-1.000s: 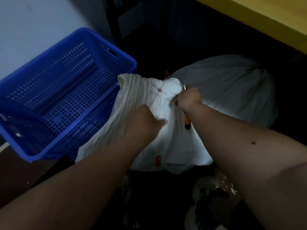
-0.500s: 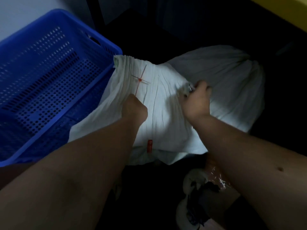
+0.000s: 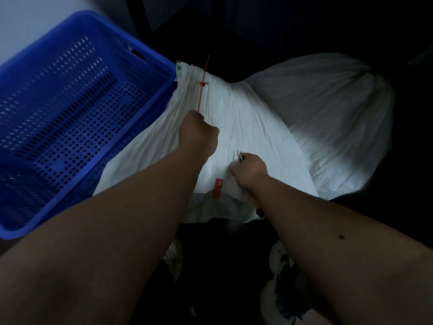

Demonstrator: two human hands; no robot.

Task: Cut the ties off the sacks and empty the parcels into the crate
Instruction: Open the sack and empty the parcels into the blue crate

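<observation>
White sack (image 3: 246, 127) leaning on blue crate (image 3: 70, 118) rim, left hand (image 3: 199, 134) gripping its cloth below red tie (image 3: 202, 84), right hand (image 3: 249, 170) clutching cutter (image 3: 240, 157) alongside.

White woven sack (image 3: 246, 127) lies at frame centre, neck end resting against the crate's right rim, fabric creased. A red tie (image 3: 202, 90) lies along its upper left part. Second white sack (image 3: 339, 118), full and gathered at one end, lies at the right. Blue perforated crate (image 3: 46, 73) sits tilted at the left, no parcels visible inside.
</observation>
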